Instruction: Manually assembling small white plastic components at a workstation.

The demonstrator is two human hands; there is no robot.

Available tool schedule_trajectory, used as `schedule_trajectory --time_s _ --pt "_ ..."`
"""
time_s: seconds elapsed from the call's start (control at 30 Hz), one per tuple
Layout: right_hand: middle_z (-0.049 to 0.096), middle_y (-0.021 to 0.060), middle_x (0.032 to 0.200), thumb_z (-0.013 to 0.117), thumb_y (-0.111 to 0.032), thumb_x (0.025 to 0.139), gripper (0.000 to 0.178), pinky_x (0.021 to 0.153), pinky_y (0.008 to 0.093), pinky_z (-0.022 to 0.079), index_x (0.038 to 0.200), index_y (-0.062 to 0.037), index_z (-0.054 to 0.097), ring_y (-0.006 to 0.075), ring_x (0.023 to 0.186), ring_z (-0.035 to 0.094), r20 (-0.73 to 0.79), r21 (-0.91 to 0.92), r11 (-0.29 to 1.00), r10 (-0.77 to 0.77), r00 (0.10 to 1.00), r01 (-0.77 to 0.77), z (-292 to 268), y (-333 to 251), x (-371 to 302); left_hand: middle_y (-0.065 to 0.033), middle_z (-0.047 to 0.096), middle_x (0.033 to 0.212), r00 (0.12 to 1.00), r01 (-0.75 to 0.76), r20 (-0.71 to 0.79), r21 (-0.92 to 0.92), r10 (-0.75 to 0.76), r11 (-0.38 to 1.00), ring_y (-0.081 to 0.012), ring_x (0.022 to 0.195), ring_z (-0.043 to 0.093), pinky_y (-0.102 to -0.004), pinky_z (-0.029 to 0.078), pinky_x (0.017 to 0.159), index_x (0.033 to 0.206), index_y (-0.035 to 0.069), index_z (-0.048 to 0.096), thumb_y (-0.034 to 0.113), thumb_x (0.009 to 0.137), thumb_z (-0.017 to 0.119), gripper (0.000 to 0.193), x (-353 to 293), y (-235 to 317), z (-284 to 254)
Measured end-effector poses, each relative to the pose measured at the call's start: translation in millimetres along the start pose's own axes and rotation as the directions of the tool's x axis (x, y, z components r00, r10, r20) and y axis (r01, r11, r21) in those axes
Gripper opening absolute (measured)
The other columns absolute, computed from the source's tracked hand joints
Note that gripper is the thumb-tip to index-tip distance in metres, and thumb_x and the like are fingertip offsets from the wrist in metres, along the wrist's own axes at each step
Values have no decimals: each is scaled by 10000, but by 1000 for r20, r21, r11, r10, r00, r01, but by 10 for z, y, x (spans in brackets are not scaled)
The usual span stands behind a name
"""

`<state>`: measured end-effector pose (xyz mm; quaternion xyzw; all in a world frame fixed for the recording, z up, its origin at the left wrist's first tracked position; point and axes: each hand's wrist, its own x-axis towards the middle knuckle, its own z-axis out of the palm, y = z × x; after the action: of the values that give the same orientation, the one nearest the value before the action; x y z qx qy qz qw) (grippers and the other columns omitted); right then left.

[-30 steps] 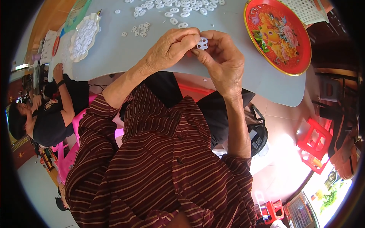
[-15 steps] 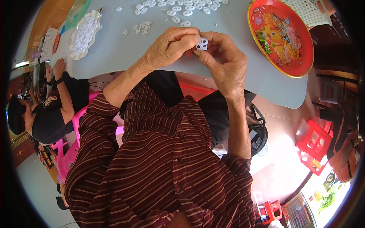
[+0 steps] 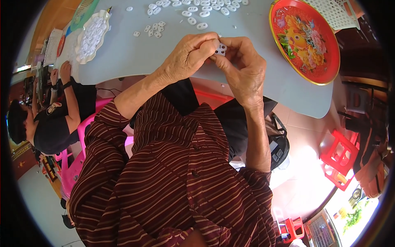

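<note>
Between my two hands, just above the near edge of the grey table (image 3: 135, 57), is a small white plastic piece with dark holes (image 3: 221, 50). My left hand (image 3: 191, 53) pinches its left side with thumb and forefinger, and the fingertips hide part of it. From the other side, my right hand (image 3: 245, 66) grips it between thumb and bent fingers. Several small white pieces with holes (image 3: 155, 28) lie in a loose group beyond my left hand. Farther back, larger oval white pieces with two holes (image 3: 201, 26) are scattered over the table.
A round red tray with a flower pattern (image 3: 302, 41) lies at the right, small bits on it. At the left stands a scalloped white dish (image 3: 94, 37) heaped with white pieces. A white perforated basket (image 3: 335, 12) is at far right. Another person (image 3: 57, 123) sits at left.
Both hands stay together and have shifted slightly downward. The white piece has turned a little between the fingers, and less of it shows. The person at left has moved their head slightly.
</note>
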<state>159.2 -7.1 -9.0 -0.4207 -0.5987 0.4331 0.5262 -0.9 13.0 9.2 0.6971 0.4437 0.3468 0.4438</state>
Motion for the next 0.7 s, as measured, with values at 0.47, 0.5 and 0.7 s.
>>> schedule_trajectory --time_s 0.47,0.5,0.7 --pt "609 71 690 732 2 715 242 567 260 480 901 6 577 139 617 593 2 -150 986 -67 998 67 8 -80 -23 -68 447 648 1000 -28 14 14 28 1000 -139 617 400 -293 387 583 842 -25 479 206 893 425 243 -36 -77 -1" --pt "609 71 690 732 2 715 242 567 260 480 901 6 577 139 617 593 3 -151 986 -66 998 66 12 -77 -30 -85 535 681 1000 -4 26 35 3 999 -150 655 473 -293 434 642 896 -46 522 221 900 426 284 -44 -81 -9" --pt "644 64 748 716 -5 751 202 599 246 494 907 13 589 110 668 609 12 -13 1000 18 1000 -18 -13 -65 -43 -73 491 663 996 57 61 24 -59 998 -154 637 426 -291 396 624 864 -38 516 259 902 428 312 -32 39 -19"
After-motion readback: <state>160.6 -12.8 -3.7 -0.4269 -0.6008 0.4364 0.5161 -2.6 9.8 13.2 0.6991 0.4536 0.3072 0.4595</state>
